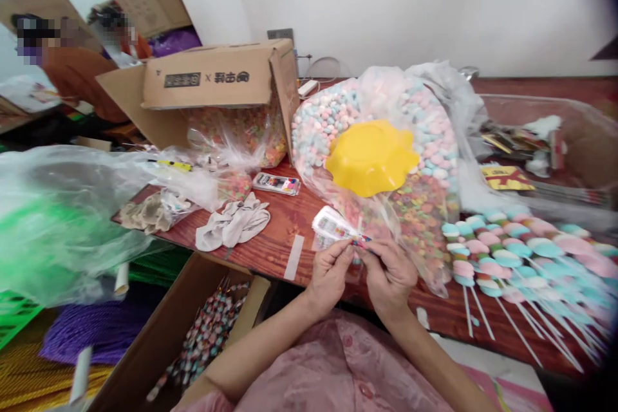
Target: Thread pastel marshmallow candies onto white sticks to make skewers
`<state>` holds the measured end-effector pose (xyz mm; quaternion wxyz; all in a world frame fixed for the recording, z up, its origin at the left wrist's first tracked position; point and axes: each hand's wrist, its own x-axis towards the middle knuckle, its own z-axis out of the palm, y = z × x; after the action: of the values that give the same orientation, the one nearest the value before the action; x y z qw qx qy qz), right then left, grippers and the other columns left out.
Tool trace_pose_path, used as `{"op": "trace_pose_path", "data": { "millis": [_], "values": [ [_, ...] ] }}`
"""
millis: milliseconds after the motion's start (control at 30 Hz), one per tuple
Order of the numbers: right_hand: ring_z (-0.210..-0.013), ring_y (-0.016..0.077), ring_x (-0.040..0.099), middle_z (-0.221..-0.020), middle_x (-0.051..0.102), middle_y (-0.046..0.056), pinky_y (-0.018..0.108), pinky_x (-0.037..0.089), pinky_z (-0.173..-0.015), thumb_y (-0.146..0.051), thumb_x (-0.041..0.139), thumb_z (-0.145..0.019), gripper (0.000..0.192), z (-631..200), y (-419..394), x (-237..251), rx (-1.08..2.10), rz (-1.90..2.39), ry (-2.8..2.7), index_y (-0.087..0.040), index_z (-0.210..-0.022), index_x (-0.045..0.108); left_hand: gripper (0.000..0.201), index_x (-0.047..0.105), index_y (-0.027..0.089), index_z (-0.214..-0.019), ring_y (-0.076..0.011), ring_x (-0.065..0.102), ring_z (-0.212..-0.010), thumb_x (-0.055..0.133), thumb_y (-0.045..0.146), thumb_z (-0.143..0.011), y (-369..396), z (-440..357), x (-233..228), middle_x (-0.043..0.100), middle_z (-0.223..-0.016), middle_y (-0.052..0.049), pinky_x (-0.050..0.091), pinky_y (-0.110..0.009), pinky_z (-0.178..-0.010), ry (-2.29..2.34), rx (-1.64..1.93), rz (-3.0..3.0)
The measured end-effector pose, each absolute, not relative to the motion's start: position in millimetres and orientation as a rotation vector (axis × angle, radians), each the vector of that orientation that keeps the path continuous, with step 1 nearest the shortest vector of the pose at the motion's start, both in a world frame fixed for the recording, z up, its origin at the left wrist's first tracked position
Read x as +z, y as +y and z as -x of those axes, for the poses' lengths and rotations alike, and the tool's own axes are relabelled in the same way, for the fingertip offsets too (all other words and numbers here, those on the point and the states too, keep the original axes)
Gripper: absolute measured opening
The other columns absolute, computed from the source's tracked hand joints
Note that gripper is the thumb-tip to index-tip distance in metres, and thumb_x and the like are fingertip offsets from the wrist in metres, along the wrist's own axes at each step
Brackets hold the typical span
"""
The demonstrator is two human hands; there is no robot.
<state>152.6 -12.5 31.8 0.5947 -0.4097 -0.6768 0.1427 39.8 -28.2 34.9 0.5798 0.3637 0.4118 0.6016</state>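
Note:
My left hand (331, 273) and my right hand (390, 277) meet above the front of the table, fingers pinched together. Between the fingertips is the blue and red end of a small printed plastic bag (361, 241). Just beyond the left fingers shows a whitish, clear-edged part with dark print (331, 224); whether it belongs to the same bag I cannot tell. Behind my hands lies a large clear bag of pink, white and blue marshmallows (432, 122). An upturned yellow scalloped bowl (371, 158) rests on it. Small orange and green candies (420, 212) fill the bag nearest my right hand.
Marshmallow skewers (512, 257) are piled at right, before a clear bin (579, 141). An open carton (207, 77) stands at back left. Grey gloves (234, 222) lie on the table. Below, a box (171, 296) holds strung candies. Two people sit far left.

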Motion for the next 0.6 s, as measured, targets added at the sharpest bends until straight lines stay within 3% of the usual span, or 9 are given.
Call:
{"op": "trace_pose_path", "data": {
  "millis": [100,267,500,600],
  "values": [
    [-0.076,0.0177,0.066,-0.085,0.071,0.003,0.032,0.053,-0.070,-0.007,0.061,-0.084,0.021,-154.5,-8.3,33.7,0.231,0.895,-1.632,-0.024,-0.093,0.070,0.034,0.071,0.017,-0.091,-0.0138,0.061,-0.084,0.070,0.049,-0.080,-26.8,-42.0,37.0,0.068,-0.088,-0.003,0.047,-0.027,-0.086,0.869,1.314,-0.776],
    [-0.070,0.0158,0.061,-0.076,0.069,-0.001,0.032,0.048,-0.070,-0.010,0.066,-0.081,0.014,-164.6,-2.0,44.6,0.305,0.908,-1.632,-0.024,-0.083,0.069,0.041,0.061,0.013,-0.074,-0.0055,0.046,-0.052,0.076,0.052,-0.072,-22.7,-29.9,46.8,0.053,-0.062,0.003,0.037,-0.017,-0.053,0.761,1.005,-0.656],
    [-0.054,0.0117,0.052,-0.060,0.056,-0.005,0.027,0.043,-0.055,-0.018,0.066,-0.084,0.012,-161.1,0.0,43.5,0.787,0.868,-1.444,-0.022,-0.073,0.065,0.040,0.061,0.012,-0.078,-0.0071,0.047,-0.048,0.080,0.046,-0.069,-10.7,-12.1,57.5,0.053,-0.060,0.002,0.037,-0.021,-0.050,0.646,0.699,-0.693],
    [-0.063,0.0141,0.057,-0.071,0.060,-0.001,0.029,0.046,-0.060,-0.019,0.064,-0.085,0.006,-171.0,2.6,43.4,0.710,0.909,-1.508,-0.023,-0.082,0.068,0.037,0.060,0.012,-0.074,-0.0057,0.045,-0.048,0.080,0.041,-0.067,-8.7,-10.1,54.9,0.052,-0.058,0.003,0.034,-0.020,-0.049,0.671,0.677,-0.704]
  ]
}}
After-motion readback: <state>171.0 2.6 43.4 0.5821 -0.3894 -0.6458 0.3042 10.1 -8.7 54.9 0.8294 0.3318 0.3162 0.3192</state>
